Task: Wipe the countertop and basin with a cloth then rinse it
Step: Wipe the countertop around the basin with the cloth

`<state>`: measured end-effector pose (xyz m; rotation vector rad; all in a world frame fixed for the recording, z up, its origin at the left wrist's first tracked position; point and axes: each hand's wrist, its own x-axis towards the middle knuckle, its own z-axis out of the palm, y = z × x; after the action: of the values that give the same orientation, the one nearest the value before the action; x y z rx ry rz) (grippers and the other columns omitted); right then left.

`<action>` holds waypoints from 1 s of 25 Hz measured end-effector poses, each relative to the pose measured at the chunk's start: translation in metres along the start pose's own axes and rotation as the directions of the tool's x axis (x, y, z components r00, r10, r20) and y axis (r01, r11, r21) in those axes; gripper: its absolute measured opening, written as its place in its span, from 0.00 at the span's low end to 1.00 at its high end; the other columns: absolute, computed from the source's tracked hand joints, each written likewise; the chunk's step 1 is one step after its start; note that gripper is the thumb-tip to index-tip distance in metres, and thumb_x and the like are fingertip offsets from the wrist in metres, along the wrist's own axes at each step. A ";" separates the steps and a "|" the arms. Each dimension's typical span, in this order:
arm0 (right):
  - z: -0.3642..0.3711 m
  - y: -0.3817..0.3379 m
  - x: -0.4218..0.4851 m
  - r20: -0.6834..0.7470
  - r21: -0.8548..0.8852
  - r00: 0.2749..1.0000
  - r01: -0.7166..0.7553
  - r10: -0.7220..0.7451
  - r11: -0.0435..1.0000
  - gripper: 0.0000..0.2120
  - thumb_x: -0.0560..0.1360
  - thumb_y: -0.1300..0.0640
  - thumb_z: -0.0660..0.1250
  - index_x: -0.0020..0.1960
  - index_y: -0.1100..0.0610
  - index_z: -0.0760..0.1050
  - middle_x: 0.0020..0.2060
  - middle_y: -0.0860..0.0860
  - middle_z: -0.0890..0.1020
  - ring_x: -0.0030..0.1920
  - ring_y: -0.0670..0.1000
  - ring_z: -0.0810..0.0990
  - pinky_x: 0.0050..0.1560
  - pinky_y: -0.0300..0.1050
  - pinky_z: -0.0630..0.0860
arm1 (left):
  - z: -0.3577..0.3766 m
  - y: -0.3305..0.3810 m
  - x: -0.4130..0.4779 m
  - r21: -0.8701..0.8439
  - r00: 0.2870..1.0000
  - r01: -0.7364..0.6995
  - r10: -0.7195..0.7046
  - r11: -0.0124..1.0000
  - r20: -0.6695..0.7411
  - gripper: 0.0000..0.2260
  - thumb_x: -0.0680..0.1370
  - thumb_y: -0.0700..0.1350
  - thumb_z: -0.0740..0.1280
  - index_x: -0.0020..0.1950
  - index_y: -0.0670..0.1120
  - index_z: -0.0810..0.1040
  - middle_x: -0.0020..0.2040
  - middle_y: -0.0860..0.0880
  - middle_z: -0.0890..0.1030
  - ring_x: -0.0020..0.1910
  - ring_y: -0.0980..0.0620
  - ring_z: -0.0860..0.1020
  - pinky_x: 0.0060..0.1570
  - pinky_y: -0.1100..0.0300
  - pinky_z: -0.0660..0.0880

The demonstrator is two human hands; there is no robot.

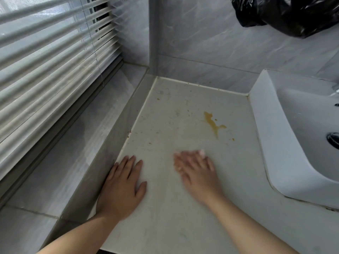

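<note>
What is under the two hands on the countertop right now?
No cloth shows under either: left hand lies flat on the bare countertop; right hand is blurred, palm down. The surface beneath the palms is hidden.

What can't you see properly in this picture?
- Right hand: motion-blurred, so its fingers are unclear.
- Basin: cut off by the right edge; only part of the drain shows.
- Black plastic bag: cropped at the top; contents hidden.
- Cloth: none visible in the head view.
- Yellow-brown stain on the countertop: wet or dried, cannot tell.
</note>
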<state>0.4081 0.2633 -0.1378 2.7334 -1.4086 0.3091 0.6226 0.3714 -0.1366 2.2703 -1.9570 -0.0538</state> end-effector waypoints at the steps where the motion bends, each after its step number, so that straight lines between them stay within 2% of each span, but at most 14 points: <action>1: 0.000 0.019 0.005 0.006 -0.001 0.988 -0.152 0.152 0.988 0.25 0.71 0.47 0.53 0.66 0.46 0.72 0.62 0.47 0.78 0.61 0.55 0.78 0.61 0.54 0.67 | 0.000 0.000 0.000 -0.003 1.000 -0.001 0.001 1.000 -0.003 0.27 0.75 0.57 0.53 0.67 0.44 0.72 0.67 0.44 0.73 0.68 0.47 0.67 0.69 0.58 0.47; 3: -0.004 0.038 0.004 -0.025 0.038 0.898 -0.438 0.439 0.898 0.26 0.72 0.47 0.50 0.67 0.48 0.72 0.64 0.49 0.77 0.62 0.57 0.76 0.63 0.58 0.67 | -0.001 0.000 0.000 0.002 1.000 0.003 -0.003 1.000 -0.003 0.27 0.75 0.57 0.53 0.67 0.45 0.73 0.67 0.45 0.73 0.68 0.47 0.67 0.69 0.58 0.47; 4: -0.004 0.036 -0.002 -0.053 0.046 0.890 -0.451 0.453 0.891 0.26 0.72 0.48 0.50 0.67 0.49 0.72 0.64 0.50 0.77 0.62 0.58 0.76 0.63 0.57 0.67 | -0.001 0.000 0.000 0.003 1.000 0.005 -0.005 1.000 0.002 0.27 0.75 0.57 0.53 0.67 0.45 0.73 0.67 0.45 0.73 0.68 0.47 0.67 0.69 0.58 0.47; 7: 0.001 0.019 -0.044 -0.091 -0.019 0.984 -0.156 0.154 0.988 0.25 0.71 0.50 0.54 0.68 0.46 0.68 0.63 0.48 0.78 0.63 0.54 0.73 0.60 0.53 0.65 | -0.001 0.001 0.000 -0.002 1.000 0.003 -0.003 1.000 -0.018 0.27 0.75 0.57 0.53 0.67 0.44 0.73 0.67 0.44 0.73 0.68 0.47 0.66 0.69 0.58 0.48; 9: -0.004 0.048 -0.056 -0.060 -0.072 0.992 -0.117 0.113 0.990 0.25 0.71 0.49 0.53 0.68 0.45 0.66 0.64 0.47 0.77 0.63 0.53 0.72 0.60 0.53 0.65 | -0.001 0.001 0.000 0.009 1.000 0.000 0.000 1.000 -0.014 0.27 0.75 0.57 0.53 0.67 0.44 0.73 0.67 0.44 0.74 0.67 0.46 0.68 0.68 0.56 0.51; 10: -0.007 0.065 -0.056 -0.061 -0.092 0.966 -0.255 0.250 0.962 0.26 0.71 0.48 0.52 0.68 0.45 0.68 0.64 0.48 0.77 0.63 0.54 0.73 0.61 0.56 0.66 | -0.001 0.000 0.000 0.016 1.000 -0.001 0.001 1.000 -0.014 0.27 0.75 0.57 0.53 0.67 0.44 0.73 0.67 0.44 0.74 0.67 0.46 0.69 0.68 0.56 0.52; 12: -0.012 0.082 -0.051 -0.097 -0.020 0.812 -0.580 0.576 0.814 0.27 0.70 0.47 0.49 0.65 0.48 0.73 0.64 0.50 0.77 0.62 0.56 0.73 0.63 0.62 0.63 | -0.001 0.001 0.000 0.022 1.000 -0.001 0.001 1.000 -0.028 0.27 0.75 0.57 0.53 0.67 0.44 0.73 0.67 0.44 0.74 0.67 0.46 0.69 0.68 0.56 0.51; 13: -0.010 0.072 -0.047 -0.122 0.024 0.793 -0.599 0.597 0.800 0.27 0.70 0.47 0.50 0.64 0.49 0.75 0.63 0.50 0.77 0.61 0.57 0.74 0.62 0.63 0.64 | -0.001 0.002 0.000 0.019 1.000 0.006 -0.005 1.000 -0.027 0.27 0.75 0.57 0.53 0.67 0.44 0.73 0.67 0.44 0.74 0.67 0.46 0.69 0.69 0.57 0.49; 16: -0.004 -0.009 -0.034 -0.183 0.075 0.952 -0.235 0.245 0.969 0.23 0.69 0.49 0.55 0.62 0.48 0.74 0.62 0.47 0.78 0.61 0.55 0.76 0.61 0.56 0.65 | -0.002 0.002 -0.001 -0.015 1.000 0.015 -0.015 1.000 0.001 0.26 0.75 0.57 0.53 0.67 0.45 0.73 0.67 0.45 0.74 0.67 0.47 0.68 0.69 0.59 0.46; 19: 0.002 -0.028 -0.024 -0.123 0.057 0.988 0.100 -0.092 0.993 0.23 0.71 0.48 0.56 0.66 0.45 0.67 0.63 0.45 0.77 0.63 0.53 0.76 0.62 0.52 0.64 | -0.004 0.001 -0.002 -0.016 1.000 0.004 -0.004 1.000 0.000 0.26 0.75 0.57 0.53 0.67 0.44 0.73 0.67 0.45 0.73 0.68 0.48 0.66 0.69 0.59 0.47; 20: 0.002 -0.006 -0.021 -0.121 0.015 0.990 0.072 -0.070 0.997 0.23 0.71 0.48 0.56 0.66 0.45 0.68 0.63 0.45 0.78 0.62 0.53 0.77 0.62 0.53 0.66 | -0.004 0.001 -0.002 -0.024 1.000 0.005 -0.005 1.000 0.002 0.26 0.75 0.57 0.53 0.66 0.44 0.74 0.67 0.44 0.74 0.68 0.48 0.66 0.69 0.59 0.48; 22: 0.000 0.049 -0.025 -0.127 -0.039 0.959 -0.259 0.252 0.965 0.23 0.71 0.48 0.54 0.64 0.46 0.71 0.62 0.48 0.78 0.61 0.56 0.77 0.60 0.59 0.67 | -0.002 0.001 -0.001 -0.047 1.000 0.015 -0.015 0.999 -0.001 0.26 0.74 0.57 0.54 0.64 0.44 0.75 0.66 0.44 0.74 0.67 0.47 0.68 0.69 0.59 0.48; 24: -0.010 0.084 -0.040 -0.181 -0.010 0.823 -0.549 0.539 0.836 0.24 0.72 0.48 0.51 0.63 0.50 0.75 0.61 0.53 0.78 0.60 0.59 0.76 0.62 0.65 0.63 | -0.002 0.001 0.000 -0.053 1.000 0.021 -0.021 0.998 -0.005 0.25 0.74 0.57 0.55 0.63 0.44 0.76 0.66 0.44 0.75 0.66 0.47 0.69 0.68 0.59 0.48; 25: -0.009 0.081 -0.045 -0.216 -0.016 0.785 -0.597 0.581 0.802 0.24 0.72 0.48 0.52 0.62 0.52 0.76 0.60 0.54 0.79 0.59 0.60 0.76 0.63 0.66 0.63 | -0.002 0.002 0.000 -0.055 1.000 0.019 -0.019 0.998 -0.006 0.25 0.74 0.57 0.55 0.63 0.44 0.76 0.65 0.44 0.75 0.66 0.47 0.69 0.68 0.59 0.48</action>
<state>0.3158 0.2535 -0.1418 2.0422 -2.1214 0.5169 0.6212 0.3708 -0.1339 2.2519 -1.9063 -0.1005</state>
